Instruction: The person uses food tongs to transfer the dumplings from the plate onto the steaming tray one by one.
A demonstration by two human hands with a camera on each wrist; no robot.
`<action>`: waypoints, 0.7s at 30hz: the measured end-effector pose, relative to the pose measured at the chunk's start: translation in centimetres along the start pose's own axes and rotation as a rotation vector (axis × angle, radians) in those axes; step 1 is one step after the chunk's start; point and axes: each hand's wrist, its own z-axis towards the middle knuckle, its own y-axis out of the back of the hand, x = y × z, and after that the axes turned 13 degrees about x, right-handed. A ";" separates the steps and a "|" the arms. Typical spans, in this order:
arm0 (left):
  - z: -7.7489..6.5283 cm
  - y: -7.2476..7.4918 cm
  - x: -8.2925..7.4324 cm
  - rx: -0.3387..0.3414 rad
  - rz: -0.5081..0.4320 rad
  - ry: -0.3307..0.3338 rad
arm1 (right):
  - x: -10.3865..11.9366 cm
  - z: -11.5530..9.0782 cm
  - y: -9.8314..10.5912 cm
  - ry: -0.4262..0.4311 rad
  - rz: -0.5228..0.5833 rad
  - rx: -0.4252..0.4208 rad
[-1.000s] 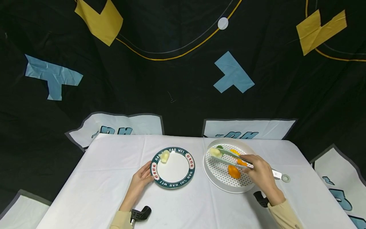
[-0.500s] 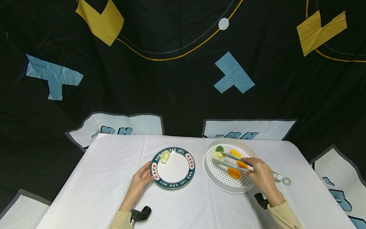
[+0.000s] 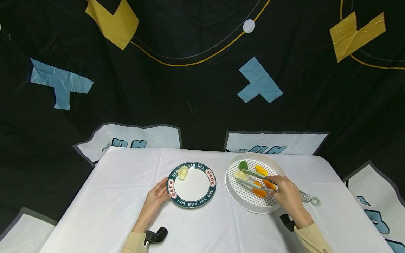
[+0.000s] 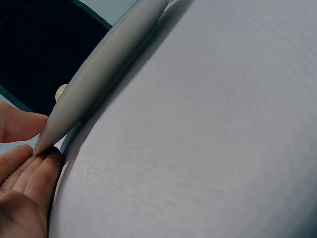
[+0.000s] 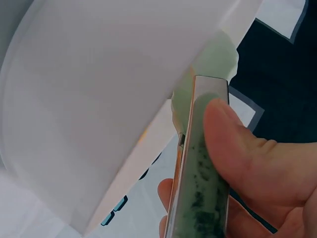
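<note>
While a strainer (image 3: 245,192) holds several pieces (image 3: 261,170), right fingers (image 5: 225,139) grip tongs (image 5: 200,168), left fingers (image 4: 42,181) a plate (image 3: 191,191) bearing one (image 3: 182,172).

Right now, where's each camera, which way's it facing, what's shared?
Head: head-worn, facing forward and down at plate and strainer; left hand, right hand, sleeves show.
Left wrist: on that wrist, facing the plate's edge, low over tablecloth; part of left hand shows.
Right wrist: on that wrist, facing along the tongs toward strainer; part of right hand shows.
Shared: plate by head and left wrist; tongs by head and right wrist.
</note>
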 end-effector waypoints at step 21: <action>0.1 0.1 0.0 0.011 -0.017 0.007 | 1.7 0.4 1.0 0.003 0.147 0.023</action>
